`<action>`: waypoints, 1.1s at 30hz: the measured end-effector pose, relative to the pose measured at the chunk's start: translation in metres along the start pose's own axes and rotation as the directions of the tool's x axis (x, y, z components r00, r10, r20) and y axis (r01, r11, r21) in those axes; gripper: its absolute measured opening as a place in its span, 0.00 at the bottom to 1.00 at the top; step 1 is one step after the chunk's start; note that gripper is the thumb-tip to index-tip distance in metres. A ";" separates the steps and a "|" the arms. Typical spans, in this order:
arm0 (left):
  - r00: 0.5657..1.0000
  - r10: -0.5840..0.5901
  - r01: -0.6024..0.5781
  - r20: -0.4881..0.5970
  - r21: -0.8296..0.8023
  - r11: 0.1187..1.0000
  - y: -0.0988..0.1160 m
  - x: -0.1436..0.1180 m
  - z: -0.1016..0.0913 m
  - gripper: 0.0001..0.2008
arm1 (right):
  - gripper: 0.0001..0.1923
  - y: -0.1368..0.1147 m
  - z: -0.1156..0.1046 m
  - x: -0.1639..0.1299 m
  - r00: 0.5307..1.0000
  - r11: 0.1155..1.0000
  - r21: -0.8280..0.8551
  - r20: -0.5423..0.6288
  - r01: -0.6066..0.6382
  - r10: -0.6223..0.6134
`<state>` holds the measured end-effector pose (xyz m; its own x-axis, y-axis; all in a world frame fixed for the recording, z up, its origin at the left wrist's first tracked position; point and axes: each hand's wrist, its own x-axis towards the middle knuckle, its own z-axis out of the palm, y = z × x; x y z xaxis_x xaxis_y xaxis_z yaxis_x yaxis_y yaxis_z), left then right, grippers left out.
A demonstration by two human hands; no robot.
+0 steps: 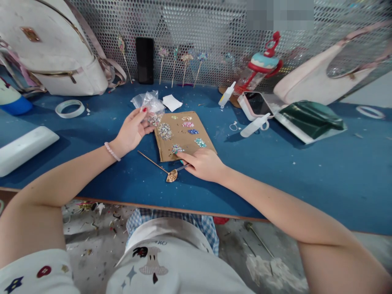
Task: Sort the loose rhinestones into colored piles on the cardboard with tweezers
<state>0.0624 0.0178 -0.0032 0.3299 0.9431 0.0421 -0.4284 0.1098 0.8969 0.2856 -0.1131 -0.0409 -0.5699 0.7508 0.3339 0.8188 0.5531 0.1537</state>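
My left hand pinches a small clear plastic bag with shiny bits in it, over the left edge of a cardboard sheet. Several small piles of glittering rhinestones or sequins lie on the cardboard, among them a silvery pile. The index finger of my right hand reaches to a mixed pile at the near edge. Its other fingers curl around thin metal tweezers, mostly hidden. Just below their tip lies a gold hairpin with a fan-shaped head.
Glue bottles and a pink-edged device stand to the right, near a green pouch. Finished hairpins and a phone lean on the mesh. A tape roll and white case lie left.
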 end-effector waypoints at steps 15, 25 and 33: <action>0.905 0.333 -0.115 -0.265 0.600 0.791 0.022 0.063 -0.074 0.08 | 0.18 0.008 0.007 -0.005 0.986 0.989 0.094 -0.113 -0.112 0.123; 0.885 0.457 -0.092 -0.083 0.933 0.347 0.027 0.067 -0.093 0.05 | 0.19 0.008 0.007 -0.004 0.989 0.983 0.127 -0.051 -0.135 0.142; 0.872 0.457 -0.025 -0.176 0.916 0.400 0.029 0.073 -0.103 0.02 | 0.19 0.008 0.006 -0.003 0.991 0.986 0.117 -0.046 -0.118 0.124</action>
<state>-0.0128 0.1224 -0.0193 -0.0564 0.9275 0.3695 0.5906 -0.2674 0.7614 0.2931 -0.1092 -0.0460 -0.4598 0.7962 0.3931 0.8667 0.4988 0.0035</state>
